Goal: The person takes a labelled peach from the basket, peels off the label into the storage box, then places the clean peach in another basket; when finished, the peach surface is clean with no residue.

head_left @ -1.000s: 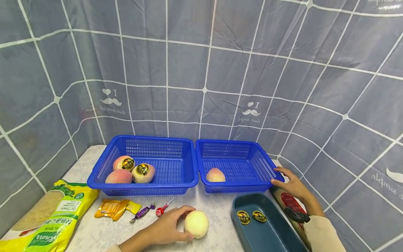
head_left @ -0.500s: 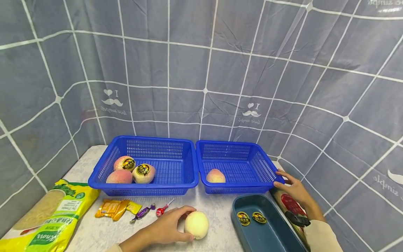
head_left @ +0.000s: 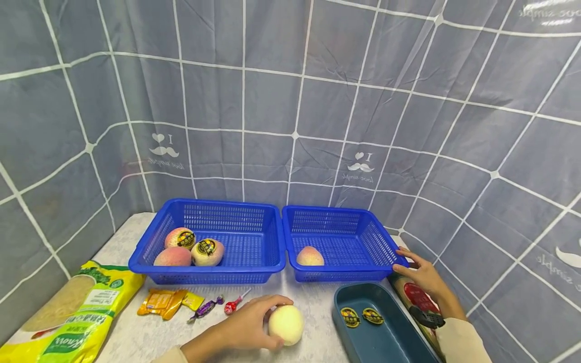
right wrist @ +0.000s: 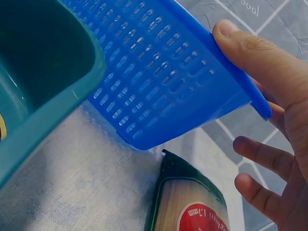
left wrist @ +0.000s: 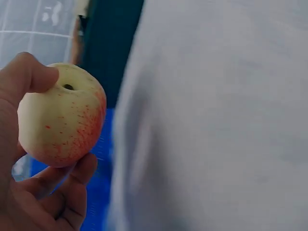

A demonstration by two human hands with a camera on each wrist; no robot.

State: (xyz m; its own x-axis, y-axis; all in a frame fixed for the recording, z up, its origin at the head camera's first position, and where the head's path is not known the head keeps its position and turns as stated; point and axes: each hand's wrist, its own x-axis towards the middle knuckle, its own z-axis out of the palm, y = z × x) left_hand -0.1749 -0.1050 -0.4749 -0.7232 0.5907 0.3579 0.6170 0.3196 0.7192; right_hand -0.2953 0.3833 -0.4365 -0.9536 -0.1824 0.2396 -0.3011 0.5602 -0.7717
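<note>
Grey cloth with a white grid backs the pale table (head_left: 136, 335), where two blue baskets stand side by side. Toward ten o'clock the left basket (head_left: 236, 275) holds three peaches (head_left: 190, 247); toward one o'clock the right basket (head_left: 367, 237) holds a single peach (head_left: 310, 256). At eight o'clock lies a yellow-green noodle bag (head_left: 68, 315), and at four o'clock a teal tray (head_left: 386, 338) with two stickers inside, a red-labelled packet (head_left: 419, 297) just beside it. Wrapped candies (head_left: 190, 301) lie near the left basket's front wall.

At six o'clock the left hand (head_left: 245, 327) curls round a pale peach (head_left: 286, 325) on the table, thumb pressed by the stem pit and fingers cupped beneath, as the left wrist view shows. At three o'clock the right hand (head_left: 424, 275) touches the right basket's outer rim: its thumb lies on the rim edge, the other fingers loosely spread and apart from the wall.
</note>
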